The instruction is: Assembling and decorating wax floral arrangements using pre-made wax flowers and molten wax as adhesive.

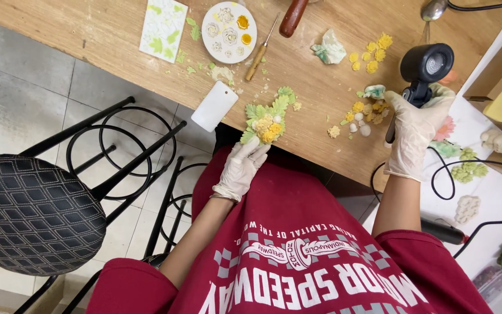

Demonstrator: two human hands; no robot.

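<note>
Left hand: the gloved left hand [242, 167] holds up a small flower cluster [268, 118] of green leaves and yellow and cream blooms, fingers pinched under its lower edge, at the near edge of the wooden table [117, 35].
Right hand: the gloved right hand [415, 131] is closed around the handle of a black heat gun [425, 68] — its round nozzle faces up toward the camera.
Between the hands: loose yellow and white pieces [360, 115] lie on the wood just left of the right hand, and a green-white bud sits just above them.
Left of the cluster: a white rectangular scraper [214, 106] hangs partly over the table edge.
Farther back: a round white flower mould [229, 32], a green-and-white leaf mould [163, 29] beside it, and a wooden-handled pointed tool [258, 53] lying at a slant.
Back right: more yellow blooms [372, 54] next to a crumpled pale piece [329, 49].
Floor side: a black metal stool [36, 212] with a patterned seat stands to the person's left — well apart from the hands.
</note>
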